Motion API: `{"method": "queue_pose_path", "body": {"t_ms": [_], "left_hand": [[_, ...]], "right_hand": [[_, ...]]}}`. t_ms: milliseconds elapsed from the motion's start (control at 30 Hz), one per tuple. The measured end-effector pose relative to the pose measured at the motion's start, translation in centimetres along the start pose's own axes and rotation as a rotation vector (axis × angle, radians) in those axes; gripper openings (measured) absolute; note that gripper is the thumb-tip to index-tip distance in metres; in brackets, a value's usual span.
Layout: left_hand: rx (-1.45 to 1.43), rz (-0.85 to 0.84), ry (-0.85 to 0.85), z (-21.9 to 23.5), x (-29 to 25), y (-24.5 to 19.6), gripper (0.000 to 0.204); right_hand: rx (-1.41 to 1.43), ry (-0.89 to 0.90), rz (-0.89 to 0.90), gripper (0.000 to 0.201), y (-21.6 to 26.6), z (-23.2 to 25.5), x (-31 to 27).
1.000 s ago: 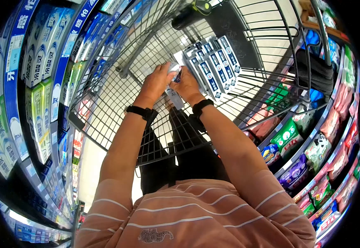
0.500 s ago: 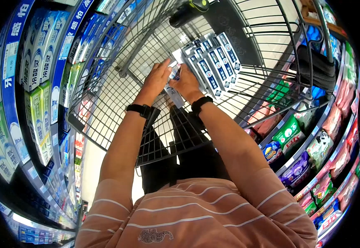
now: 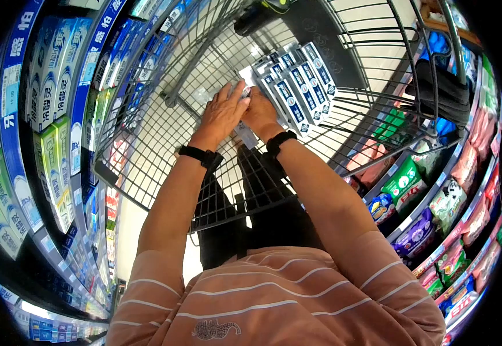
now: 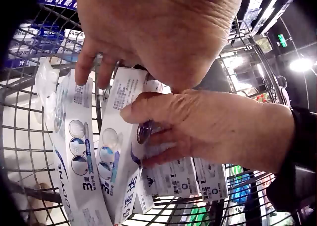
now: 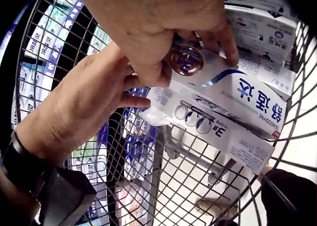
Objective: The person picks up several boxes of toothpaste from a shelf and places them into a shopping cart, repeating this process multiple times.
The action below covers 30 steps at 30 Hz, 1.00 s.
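Observation:
Both hands are close together low inside the shopping cart (image 3: 147, 144). My right hand (image 3: 259, 111) grips a white Sensodyne toothpaste box (image 4: 118, 137), its thumb along one face and fingers behind it. A second toothpaste box (image 4: 78, 146) lies alongside, nearly parallel. My left hand (image 3: 221, 115) reaches over with fingers extended, and its fingertips rest at the upper ends of the boxes in the left wrist view. In the head view the hands hide most of both boxes. Beside the right hand stand rows of white and navy toothpaste boxes (image 3: 306, 92).
A black panel (image 3: 329, 52) and a dark cylindrical item (image 3: 254, 20) lie at the cart's far end. Shelves of toothpaste (image 3: 49, 98) line the left, and bagged goods (image 3: 404, 187) line the right. Clear plastic packaging (image 4: 45, 84) sits beside the boxes.
My left hand has shifted slightly right and its fingers have spread over the right hand, covering more of the box. The right hand stays nearly in place.

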<state>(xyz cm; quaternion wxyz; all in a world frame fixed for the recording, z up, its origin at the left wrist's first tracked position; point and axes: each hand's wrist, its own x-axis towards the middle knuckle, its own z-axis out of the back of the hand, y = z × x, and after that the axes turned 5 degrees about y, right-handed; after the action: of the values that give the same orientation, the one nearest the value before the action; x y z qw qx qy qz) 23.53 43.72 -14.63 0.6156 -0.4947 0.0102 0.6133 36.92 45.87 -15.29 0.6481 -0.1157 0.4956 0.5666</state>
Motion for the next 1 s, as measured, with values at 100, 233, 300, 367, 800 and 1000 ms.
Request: {"method": "queue_pose_path", "body": {"t_ms": [100,233,300,367,800,1000], "left_hand": [[-0.049,0.020,0.036,0.1,0.2,0.2,0.057],[-0.219,0.015,0.041,0.1,0.8,1.1,0.051],[-0.289,0.009,-0.009,-0.5,1.4,1.8,0.047],[-0.334,-0.009,-0.108,-1.2,1.6,2.5,0.042],[-0.452,0.095,-0.263,-2.1,3.6,3.7,0.033],[-0.447,0.193,-0.212,-2.1,6.2,2.9,0.033]], "right_hand": [[-0.006,-0.006,0.021,0.062,-0.2,0.0,0.0],[0.001,-0.004,0.026,0.063,-0.5,0.0,0.3],[0.012,-0.031,0.081,0.063,-1.3,-0.4,0.8],[0.009,-0.036,0.081,0.062,-1.9,-1.0,1.1],[-0.081,0.076,0.004,0.057,-2.8,-0.8,1.2],[-0.138,0.159,0.034,0.052,-2.6,0.9,0.9]]}}
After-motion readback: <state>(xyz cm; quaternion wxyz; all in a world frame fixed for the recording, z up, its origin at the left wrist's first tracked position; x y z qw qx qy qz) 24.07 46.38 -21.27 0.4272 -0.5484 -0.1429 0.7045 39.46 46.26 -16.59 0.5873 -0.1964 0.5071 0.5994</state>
